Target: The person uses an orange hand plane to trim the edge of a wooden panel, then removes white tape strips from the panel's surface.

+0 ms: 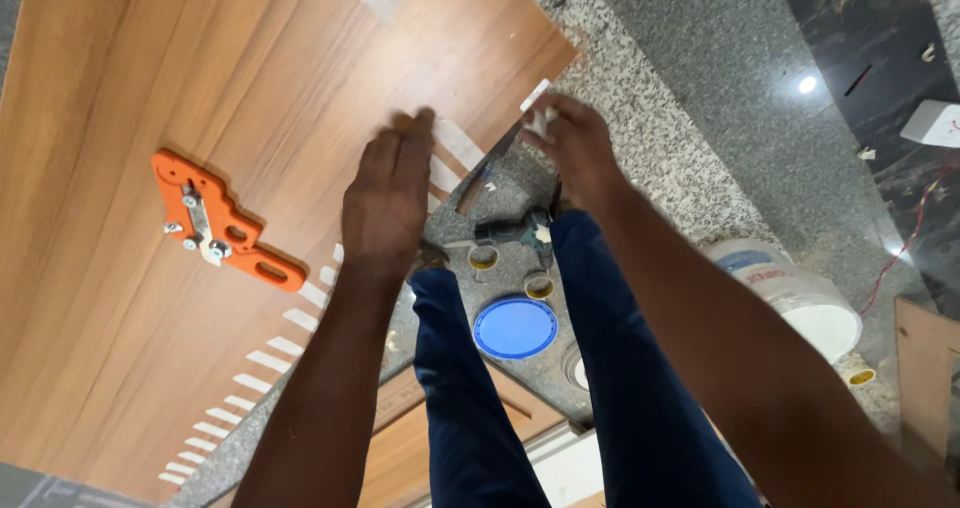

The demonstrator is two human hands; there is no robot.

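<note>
Head view, looking down. Wood-grain board [200, 88] stands against the legs; short white tape strips [270, 353] run in a row along its lower right edge, from the far end up to just below the left hand [385, 198]. Judged: most of the edge is taped; the stretch beyond the fingertips toward the corner carries only one or two strips.

Left hand: fingers together and flat, pressed on the board edge over a strip.

Right hand [575, 148]: fingertips pinched on a small white tape piece [538, 103], just beyond the board corner.

Orange drilling jig [225, 223] lies on the board, well left of the left fingers. Below the hands, on the granite floor [650, 98]: blue lid [515, 328], white bucket [800, 298]. Nothing blocks the edge
</note>
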